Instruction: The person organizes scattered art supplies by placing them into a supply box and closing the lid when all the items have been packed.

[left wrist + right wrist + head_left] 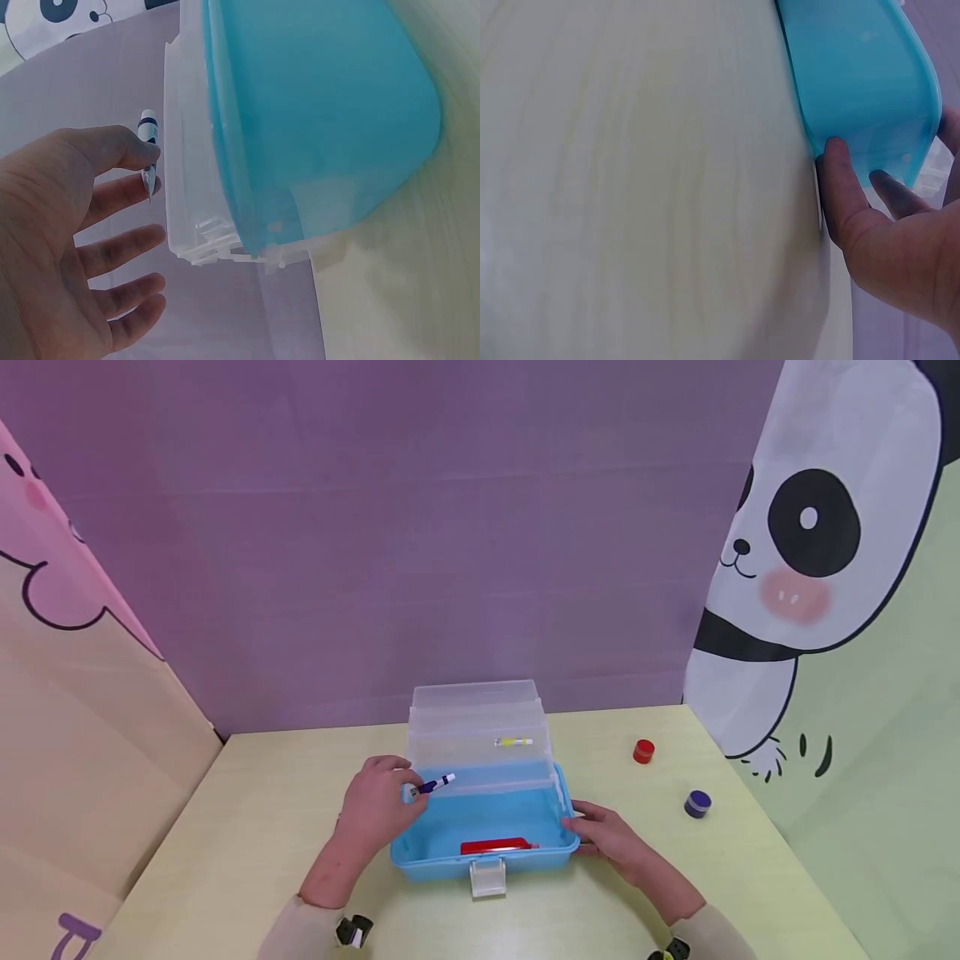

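My left hand (381, 802) pinches a small dark blue and white paint tube (148, 139) between thumb and index finger, above the left side of the storage box. In the left wrist view the other fingers are spread apart. The light blue storage box (480, 818) stands with its clear lid (480, 718) raised at the back. At the box's right end my right hand (611, 839) holds the wall, thumb at the rim and fingers on the outside (840, 161). Inside, along the front wall, lies a red tube (495, 846) with a thin nozzle.
A small yellow tube (513, 742) shows at the clear lid; whether on or behind it, I cannot tell. Right of the box stand a red pot (643, 751) and a purple-lidded pot (697, 803). A white latch (488, 878) hangs at the box's front. A purple backdrop (337, 568) closes off the table's back.
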`<state>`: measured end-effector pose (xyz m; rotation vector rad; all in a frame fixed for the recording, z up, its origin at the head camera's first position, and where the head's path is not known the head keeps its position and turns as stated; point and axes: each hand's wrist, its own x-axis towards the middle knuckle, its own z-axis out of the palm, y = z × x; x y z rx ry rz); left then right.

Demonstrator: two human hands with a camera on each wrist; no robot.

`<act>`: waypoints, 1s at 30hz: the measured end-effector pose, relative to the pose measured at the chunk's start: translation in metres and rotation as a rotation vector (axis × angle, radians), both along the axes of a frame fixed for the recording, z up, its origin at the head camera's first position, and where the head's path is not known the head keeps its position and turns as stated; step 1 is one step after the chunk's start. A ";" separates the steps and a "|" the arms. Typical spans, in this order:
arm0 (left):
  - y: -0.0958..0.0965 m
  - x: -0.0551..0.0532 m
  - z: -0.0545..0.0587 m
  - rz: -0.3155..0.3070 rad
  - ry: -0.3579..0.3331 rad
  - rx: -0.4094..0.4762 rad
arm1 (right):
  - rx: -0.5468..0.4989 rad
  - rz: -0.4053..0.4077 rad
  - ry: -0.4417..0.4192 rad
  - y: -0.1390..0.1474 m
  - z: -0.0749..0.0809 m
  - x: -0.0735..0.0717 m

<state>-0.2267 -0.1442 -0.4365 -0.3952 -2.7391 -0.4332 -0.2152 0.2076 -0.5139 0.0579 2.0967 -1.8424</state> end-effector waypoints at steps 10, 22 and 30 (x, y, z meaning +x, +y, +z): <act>0.009 -0.015 0.002 -0.014 0.005 0.013 | -0.010 -0.009 -0.011 -0.001 0.001 0.000; 0.014 -0.028 0.004 -0.034 0.008 0.009 | -0.015 0.016 0.001 0.000 0.001 0.001; 0.018 -0.031 0.004 -0.032 -0.014 0.012 | 0.009 -0.005 -0.014 -0.001 0.001 0.000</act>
